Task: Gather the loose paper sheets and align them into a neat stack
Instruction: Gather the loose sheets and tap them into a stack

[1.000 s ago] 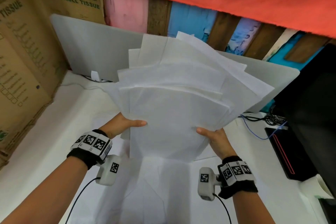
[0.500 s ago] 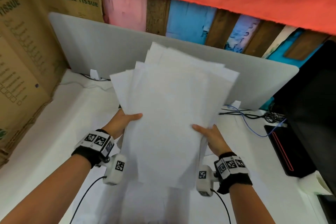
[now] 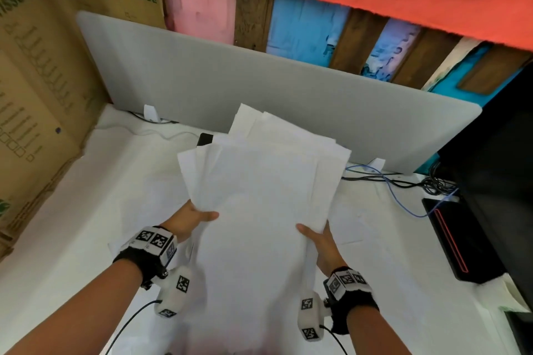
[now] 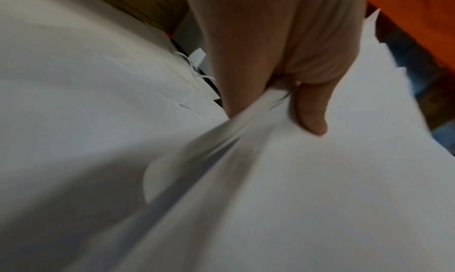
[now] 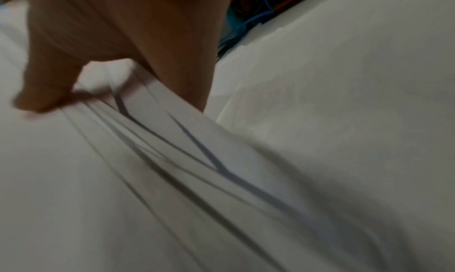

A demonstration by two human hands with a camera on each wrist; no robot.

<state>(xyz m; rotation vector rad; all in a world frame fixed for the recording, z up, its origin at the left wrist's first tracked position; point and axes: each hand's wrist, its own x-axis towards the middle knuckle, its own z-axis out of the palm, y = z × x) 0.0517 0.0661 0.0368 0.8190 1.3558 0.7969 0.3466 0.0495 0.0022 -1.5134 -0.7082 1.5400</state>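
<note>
The paper sheets (image 3: 259, 210) are plain white, gathered into one loose bundle held above the tabletop, sloping up toward the far side. Their far edges are uneven, with several corners fanning out to the left and right. Along both side edges the layers are splayed and slightly curled.

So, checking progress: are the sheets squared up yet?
Not yet. The sheets fan out unevenly at the far end, edges staggered between both hands.
</note>
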